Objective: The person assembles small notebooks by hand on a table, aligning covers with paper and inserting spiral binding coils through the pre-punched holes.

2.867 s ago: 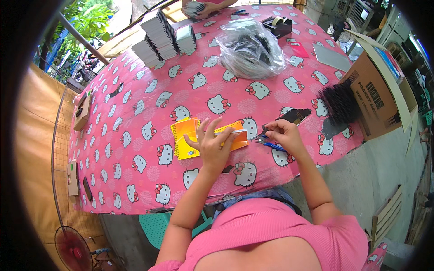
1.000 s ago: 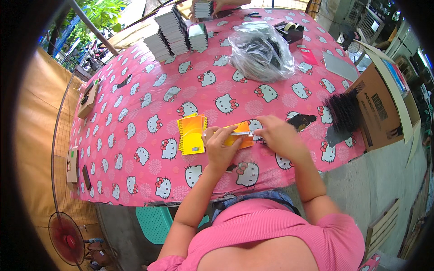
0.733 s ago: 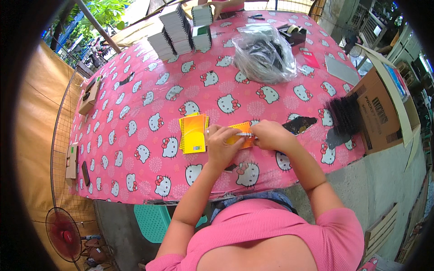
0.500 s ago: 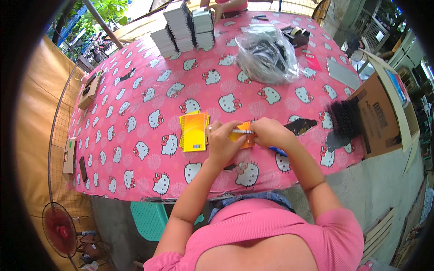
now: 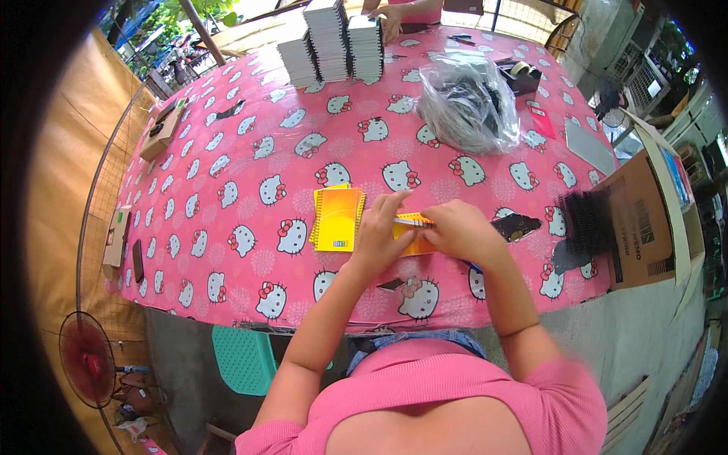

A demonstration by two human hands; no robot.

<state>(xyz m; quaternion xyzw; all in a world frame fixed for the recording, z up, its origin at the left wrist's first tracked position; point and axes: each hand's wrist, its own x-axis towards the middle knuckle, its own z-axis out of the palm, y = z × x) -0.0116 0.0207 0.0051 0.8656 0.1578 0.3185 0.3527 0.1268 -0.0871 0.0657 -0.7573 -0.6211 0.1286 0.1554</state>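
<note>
Between my two hands lies a small orange spiral notebook (image 5: 415, 246) on the pink tablecloth, with a pale strip (image 5: 412, 222) across its upper part. My left hand (image 5: 377, 236) holds its left side, thumb low and some fingers raised. My right hand (image 5: 464, 233) is closed at its right edge, fingers bent over the end of the pale strip; the fingertips are partly hidden. Just left of my left hand rests a small pile of yellow-orange spiral notebooks (image 5: 339, 220), slightly fanned. A blue object (image 5: 473, 266) shows partly under my right wrist.
Tall stacks of wire-bound books (image 5: 327, 42) stand at the far side, beside another person's hand (image 5: 391, 21). A clear plastic bag (image 5: 469, 102) of black items and a tape dispenser (image 5: 520, 74) lie far right. Black coils (image 5: 582, 216) adjoin a cardboard box (image 5: 644, 216) at right.
The whole view has shifted, so the table appears farther right. Fingers of my left hand have lifted a little from the notebook; my right hand stays at its edge.
</note>
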